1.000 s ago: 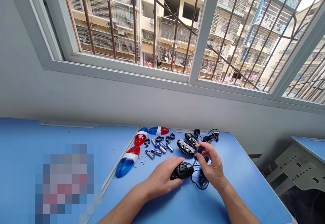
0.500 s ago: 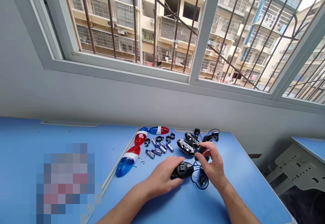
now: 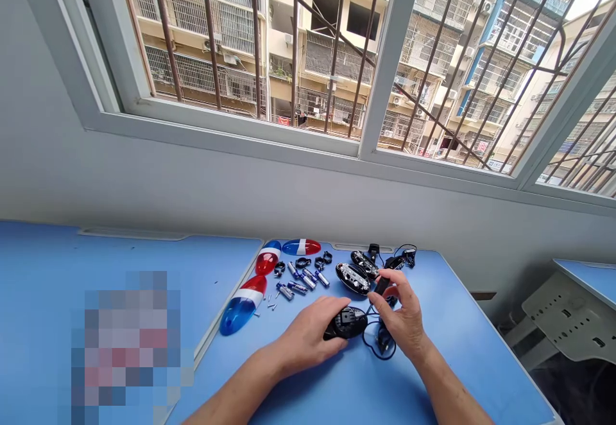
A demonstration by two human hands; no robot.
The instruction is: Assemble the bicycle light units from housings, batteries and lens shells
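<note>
My left hand (image 3: 310,335) is closed around a black oval housing (image 3: 346,322) that rests on the blue desk (image 3: 433,373). My right hand (image 3: 404,319) pinches a small black part (image 3: 381,284) joined to a thin black wire (image 3: 378,345) that loops under the hand. Just beyond the hands lie two more black oval housings (image 3: 353,277) with shiny insides.
Red, white and blue lens covers (image 3: 243,303) lie to the left, with several small batteries (image 3: 301,280), black clamps (image 3: 317,261) and screws (image 3: 269,306) nearby. More black wired parts (image 3: 402,258) sit at the desk's far edge. A barred window (image 3: 337,59) rises behind; another desk (image 3: 584,277) stands right.
My right hand has shifted slightly, keeping its pinch on the small black part. The left hand stays on the housing.
</note>
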